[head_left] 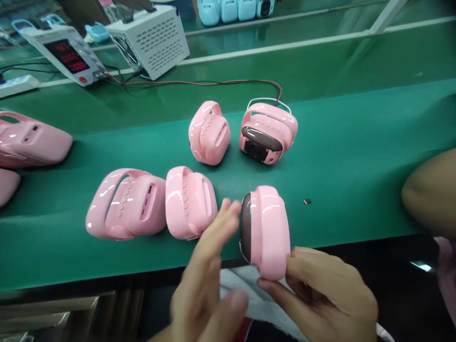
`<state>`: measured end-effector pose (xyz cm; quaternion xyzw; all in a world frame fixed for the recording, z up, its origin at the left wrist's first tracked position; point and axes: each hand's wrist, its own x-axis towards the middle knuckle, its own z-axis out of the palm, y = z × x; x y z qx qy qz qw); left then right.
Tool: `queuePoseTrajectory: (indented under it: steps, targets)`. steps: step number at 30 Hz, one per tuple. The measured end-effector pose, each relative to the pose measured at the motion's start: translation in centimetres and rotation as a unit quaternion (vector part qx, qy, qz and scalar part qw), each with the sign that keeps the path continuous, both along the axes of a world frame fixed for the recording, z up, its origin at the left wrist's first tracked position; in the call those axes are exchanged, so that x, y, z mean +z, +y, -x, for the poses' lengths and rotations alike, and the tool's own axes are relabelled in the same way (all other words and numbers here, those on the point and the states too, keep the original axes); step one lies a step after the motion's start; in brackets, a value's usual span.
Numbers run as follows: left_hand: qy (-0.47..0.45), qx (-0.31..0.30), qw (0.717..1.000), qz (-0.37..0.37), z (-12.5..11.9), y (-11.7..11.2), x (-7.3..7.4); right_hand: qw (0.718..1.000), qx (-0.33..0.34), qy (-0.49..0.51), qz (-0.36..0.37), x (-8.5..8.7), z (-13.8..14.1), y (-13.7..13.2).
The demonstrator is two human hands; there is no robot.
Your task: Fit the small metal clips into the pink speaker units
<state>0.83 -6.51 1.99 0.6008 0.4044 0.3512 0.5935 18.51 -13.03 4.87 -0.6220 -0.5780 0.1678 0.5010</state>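
Held casing: a glossy pink casing (269, 228) with a carry handle moulded over its back and a dark glassy face turned to the left; it stood on end at the near edge of the tabletop (356, 166), partly overhanging it.
Right hand: the right hand (327, 289) had its grip closed on the casing's lower end, thumb underneath and fingers behind.
Left hand: the left hand (210, 280) was blurred, its grip wide and empty, fingertips just beside the dark face.
Handling: judged from the hold, it was best to keep the pinch on the pink rim, steady the free side with the open hand, and keep fingertips off the dark face, which would smear easily.
Neighbours: two closed pink casings (190, 202) (124, 204) lay just to the left, and another (208, 133) lay behind them.
Wired casing: one with a dark display (267, 133) sat farther back, red and black leads (199, 83) running to it.
Loose part: a small dark piece (307, 202) lay on the green surface.
Equipment: a power supply (67, 54) with red digits and a white vented box (153, 38).
Right edge: another person's arm (431, 190).
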Motion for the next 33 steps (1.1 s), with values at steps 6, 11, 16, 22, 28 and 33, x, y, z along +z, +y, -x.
queuePoseTrajectory:
  steps: [6, 11, 16, 22, 28, 33]
  targets:
    - [-0.042, -0.079, 0.993, 0.081, -6.3, 3.5, -0.5, 0.944, -0.069, 0.323, 0.005, -3.5, -2.8, 0.6]
    - [-0.048, -0.06, 0.995, 0.067, -6.9, 4.2, -0.2, 0.866, 0.049, 0.486, 0.111, -5.1, -4.5, 2.5]
    - [-0.049, -0.04, 0.996, 0.057, -7.4, 3.9, 0.6, 0.808, 0.1, 0.564, 0.138, -4.8, -4.8, 3.1]
    - [-0.037, -0.048, 0.997, 0.044, -7.3, 3.9, 0.7, 0.807, 0.086, 0.564, 0.154, -4.5, -4.9, 2.9]
    - [-0.026, -0.06, 0.997, 0.033, -7.2, 3.9, 0.8, 0.809, 0.076, 0.562, 0.157, -4.3, -5.2, 3.2]
    - [-0.021, -0.051, 0.998, 0.02, -7.2, 4.1, 0.5, 0.857, 0.108, 0.492, 0.112, -4.5, -5.7, 2.9]
